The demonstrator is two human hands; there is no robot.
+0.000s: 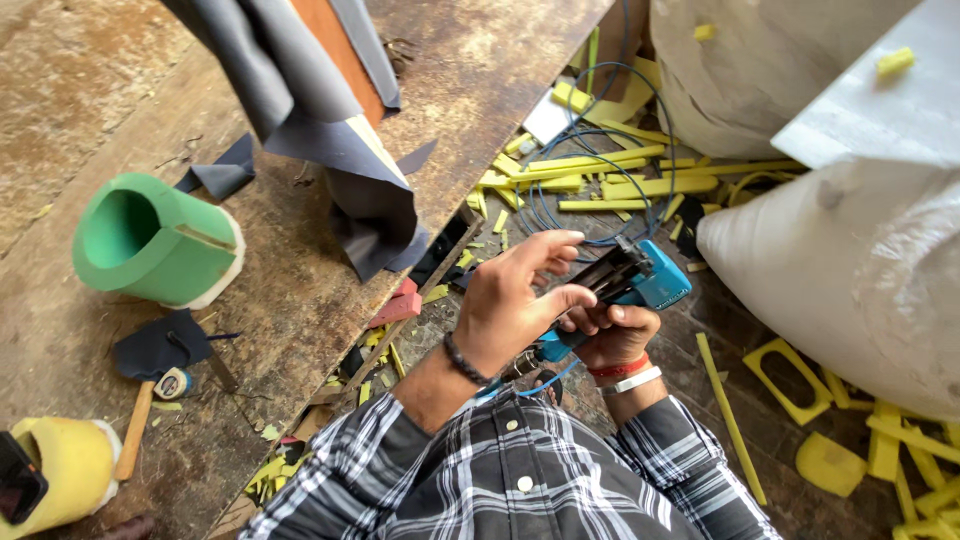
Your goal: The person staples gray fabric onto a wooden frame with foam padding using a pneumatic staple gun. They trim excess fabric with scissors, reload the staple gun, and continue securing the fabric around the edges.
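Note:
A blue pneumatic staple gun (655, 282) with a dark magazine is held low over the floor, beside the edge of the wooden workbench (300, 300). My right hand (612, 335) grips its handle from below. My left hand (515, 300) lies over the dark magazine, with the fingers spread on its top and side. A blue air hose (625, 150) runs from the tool and loops over the floor. Both wrists wear bands, and the sleeves are plaid.
On the bench lie a green foam cylinder (150, 240), a yellow foam piece (70, 465), a hammer (140, 420) and dark grey fabric (340, 150). Yellow foam offcuts (620, 185) litter the floor. Large white sacks (860, 270) stand at the right.

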